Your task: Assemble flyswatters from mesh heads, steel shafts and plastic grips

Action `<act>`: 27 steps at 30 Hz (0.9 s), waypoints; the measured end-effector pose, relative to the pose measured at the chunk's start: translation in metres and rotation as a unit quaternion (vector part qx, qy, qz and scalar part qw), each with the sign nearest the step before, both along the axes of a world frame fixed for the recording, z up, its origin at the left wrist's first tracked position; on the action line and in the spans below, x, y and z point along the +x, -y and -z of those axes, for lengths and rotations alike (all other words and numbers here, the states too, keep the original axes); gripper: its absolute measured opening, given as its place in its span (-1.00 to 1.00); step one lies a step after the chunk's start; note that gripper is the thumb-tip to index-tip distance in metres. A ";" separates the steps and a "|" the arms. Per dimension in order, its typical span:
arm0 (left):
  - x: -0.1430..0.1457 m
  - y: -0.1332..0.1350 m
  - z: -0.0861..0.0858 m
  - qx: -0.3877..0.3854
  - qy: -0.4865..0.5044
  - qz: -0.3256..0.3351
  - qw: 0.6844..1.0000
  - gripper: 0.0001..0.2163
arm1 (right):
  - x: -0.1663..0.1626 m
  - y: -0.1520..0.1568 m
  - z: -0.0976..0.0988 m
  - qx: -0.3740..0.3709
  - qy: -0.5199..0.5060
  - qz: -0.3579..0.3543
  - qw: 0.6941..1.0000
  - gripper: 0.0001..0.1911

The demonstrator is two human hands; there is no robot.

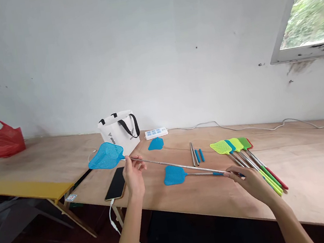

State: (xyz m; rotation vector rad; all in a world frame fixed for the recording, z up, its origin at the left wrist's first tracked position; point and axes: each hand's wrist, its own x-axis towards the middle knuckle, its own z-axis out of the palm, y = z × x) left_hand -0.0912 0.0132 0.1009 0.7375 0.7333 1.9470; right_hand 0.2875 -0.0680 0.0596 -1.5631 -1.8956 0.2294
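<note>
Between my hands, above the table, stretches a fly swatter with a blue mesh head (pixel 106 156) and a long, extended metal rod. My left hand (pixel 134 176) pinches the rod close to the head. Around its other end my right hand (pixel 245 180) is closed, hiding most of the grip. Below the rod lies a second blue fly swatter (pixel 174 175), its handle reaching toward my right hand. Past it rest metal tubes (pixel 193 154) and short blue grips (pixel 201 155). Loose blue swatter heads (pixel 156 143) lie farther back.
Several green, blue and red fly swatters (pixel 247 161) lie side by side at the right. A white bag (pixel 121 133), a power strip (pixel 156 133) and a charging phone (pixel 115 184) are on the table (pixel 315 164). A red bag (pixel 3 139) stands far left.
</note>
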 end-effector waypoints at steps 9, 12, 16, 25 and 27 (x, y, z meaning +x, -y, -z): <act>0.002 0.008 -0.008 0.026 0.011 0.004 1.000 -0.52 | 0.000 0.005 -0.007 -0.039 -0.022 -0.006 0.999 -0.53; 0.015 0.011 -0.004 0.025 -0.003 0.008 1.000 -0.51 | -0.003 0.006 -0.010 -0.029 -0.018 -0.015 0.999 -0.52; 0.033 0.015 0.003 0.030 -0.012 -0.019 0.999 -0.50 | -0.012 0.010 -0.012 -0.022 -0.020 -0.015 0.999 -0.53; 0.066 0.018 0.024 -0.021 -0.074 0.054 0.996 -0.52 | -0.038 0.019 -0.011 -0.003 0.004 0.006 1.000 -0.45; 0.074 0.022 0.029 -0.027 -0.083 0.070 0.994 -0.52 | -0.041 0.021 -0.011 0.008 0.013 0.029 0.999 -0.45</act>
